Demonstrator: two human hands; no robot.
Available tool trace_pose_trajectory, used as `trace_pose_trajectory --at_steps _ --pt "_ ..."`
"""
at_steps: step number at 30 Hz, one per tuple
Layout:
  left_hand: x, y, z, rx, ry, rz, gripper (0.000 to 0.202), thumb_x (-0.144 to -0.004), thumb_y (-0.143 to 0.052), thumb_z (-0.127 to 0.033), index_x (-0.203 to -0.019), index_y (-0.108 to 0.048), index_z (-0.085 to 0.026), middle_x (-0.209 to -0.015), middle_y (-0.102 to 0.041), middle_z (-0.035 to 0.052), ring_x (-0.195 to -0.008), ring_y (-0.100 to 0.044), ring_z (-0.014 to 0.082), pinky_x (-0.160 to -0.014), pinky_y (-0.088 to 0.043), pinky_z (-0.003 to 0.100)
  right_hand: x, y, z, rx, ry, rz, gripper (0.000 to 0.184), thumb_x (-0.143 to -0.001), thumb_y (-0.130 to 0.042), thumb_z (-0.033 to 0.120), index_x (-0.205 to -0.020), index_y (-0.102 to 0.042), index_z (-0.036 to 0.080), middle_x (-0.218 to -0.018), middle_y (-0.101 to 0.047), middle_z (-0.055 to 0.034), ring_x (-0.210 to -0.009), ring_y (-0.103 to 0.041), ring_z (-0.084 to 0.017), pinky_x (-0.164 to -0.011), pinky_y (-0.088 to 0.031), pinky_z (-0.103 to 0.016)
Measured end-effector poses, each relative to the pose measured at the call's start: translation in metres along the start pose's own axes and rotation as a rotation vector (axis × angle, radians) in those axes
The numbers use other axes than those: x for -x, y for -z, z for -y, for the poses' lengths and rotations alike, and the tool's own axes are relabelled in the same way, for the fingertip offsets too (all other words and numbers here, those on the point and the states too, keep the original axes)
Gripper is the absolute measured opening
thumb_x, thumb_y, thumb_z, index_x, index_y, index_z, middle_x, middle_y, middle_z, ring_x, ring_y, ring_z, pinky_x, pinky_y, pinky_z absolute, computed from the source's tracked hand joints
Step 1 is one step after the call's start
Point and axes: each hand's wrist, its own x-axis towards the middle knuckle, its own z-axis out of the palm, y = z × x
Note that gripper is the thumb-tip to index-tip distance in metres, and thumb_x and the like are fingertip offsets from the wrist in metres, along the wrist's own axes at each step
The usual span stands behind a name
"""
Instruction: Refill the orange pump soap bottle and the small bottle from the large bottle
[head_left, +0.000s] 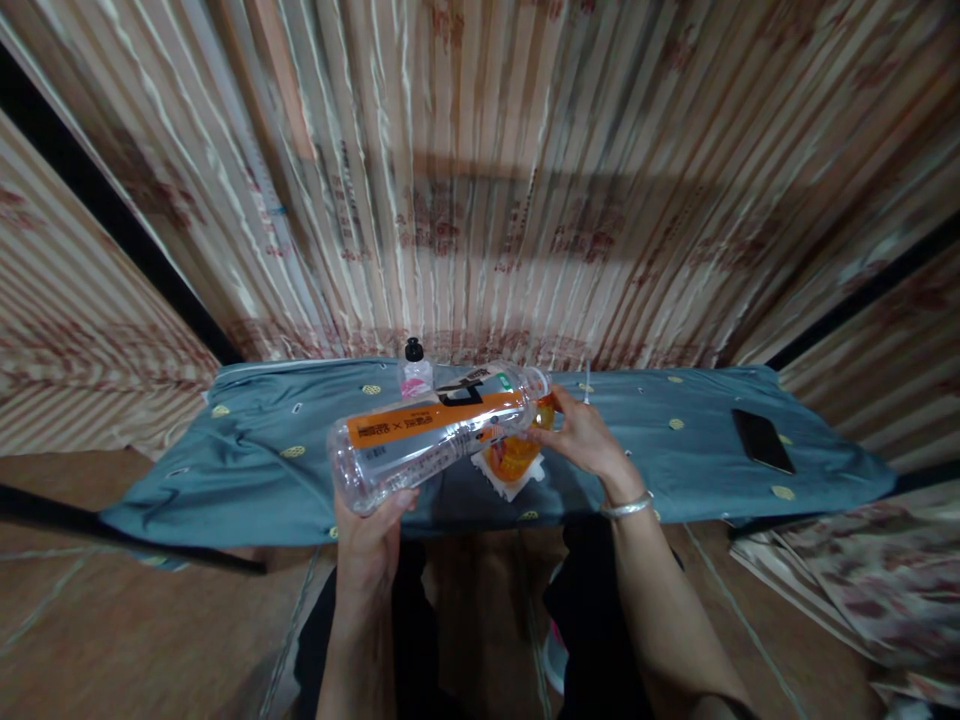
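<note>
A large clear plastic bottle (442, 430) with an orange and silver label lies tilted in the air, its base at the left and its neck at the right. My left hand (371, 535) supports it from below near the base, the fingers partly hidden behind it. At the bottle's mouth, my right hand (585, 435) is closed around the upper part of an orange see-through bottle (514, 457). The two bottles overlap in view; whether their mouths touch I cannot tell. Under the orange bottle lies a white tissue (531, 482).
Behind the clear bottle stands a small bottle with a black cap (414, 350). A thin clear tube (587, 380) shows beyond my right hand. A dark phone (762, 440) lies on the right of the teal cloth (690, 480). Black poles and patterned curtains surround the surface.
</note>
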Motion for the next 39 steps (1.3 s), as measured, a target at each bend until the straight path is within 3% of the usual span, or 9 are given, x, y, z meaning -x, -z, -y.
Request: trace_pose_trajectory --at_steps 6,12,20,27,33,39 --pt "0.0 -0.002 -0.002 0.006 0.002 -0.007 0.064 -0.05 -0.1 -0.029 -0.109 -0.077 -0.023 -0.071 -0.073 -0.0017 -0.056 -0.064 0.0121 -0.051 -0.052 0.018 0.0 0.002 0.002 -0.002 -0.016 0.004 0.051 -0.082 -0.086 0.044 -0.125 -0.07 0.023 -0.119 -0.082 -0.012 -0.106 -0.079 -0.035 -0.095 -0.06 -0.047" --pt "0.001 -0.002 -0.002 0.002 0.015 -0.005 0.054 -0.049 -0.1 -0.029 -0.098 -0.078 -0.022 -0.068 -0.071 -0.0024 -0.054 -0.062 0.0116 -0.051 -0.051 0.019 0.0 0.002 0.001 0.021 -0.022 0.016 0.055 -0.081 -0.086 0.051 -0.125 -0.07 0.022 -0.118 -0.082 -0.0133 -0.106 -0.078 -0.037 -0.094 -0.06 -0.049" --pt "-0.001 0.003 -0.005 -0.008 0.071 0.013 0.066 -0.047 -0.101 -0.026 -0.109 -0.077 -0.022 -0.074 -0.075 -0.001 -0.057 -0.066 0.0142 -0.053 -0.054 0.023 -0.001 0.001 -0.004 0.017 -0.013 0.029 0.064 -0.08 -0.087 0.047 -0.136 -0.065 0.023 -0.124 -0.08 -0.0127 -0.114 -0.076 -0.038 -0.094 -0.059 -0.048" --pt "0.002 -0.008 -0.01 0.035 0.063 -0.08 0.058 -0.041 -0.102 -0.027 -0.094 -0.078 -0.021 -0.082 -0.078 0.0002 -0.064 -0.069 0.0136 -0.058 -0.058 0.021 -0.001 0.002 -0.001 -0.007 -0.019 0.041 0.066 -0.081 -0.086 0.052 -0.136 -0.065 0.022 -0.126 -0.079 -0.0129 -0.114 -0.075 -0.038 -0.097 -0.058 -0.05" --pt "0.001 -0.007 -0.007 0.025 0.029 -0.012 0.059 -0.047 -0.102 -0.028 -0.101 -0.079 -0.022 -0.075 -0.074 -0.0018 -0.056 -0.062 0.0107 -0.054 -0.055 0.02 0.0 0.002 0.0 -0.008 0.003 0.031 0.065 -0.083 -0.085 0.051 -0.137 -0.065 0.021 -0.125 -0.08 -0.013 -0.114 -0.075 -0.037 -0.094 -0.059 -0.049" --pt "0.0 -0.005 -0.005 0.02 0.008 -0.014 0.055 -0.046 -0.102 -0.029 -0.095 -0.078 -0.023 -0.074 -0.073 -0.0021 -0.057 -0.061 0.0107 -0.054 -0.053 0.02 0.0 0.002 -0.001 -0.001 -0.005 0.007 0.063 -0.079 -0.088 0.054 -0.131 -0.069 0.022 -0.119 -0.081 -0.0125 -0.107 -0.077 -0.036 -0.092 -0.06 -0.048"
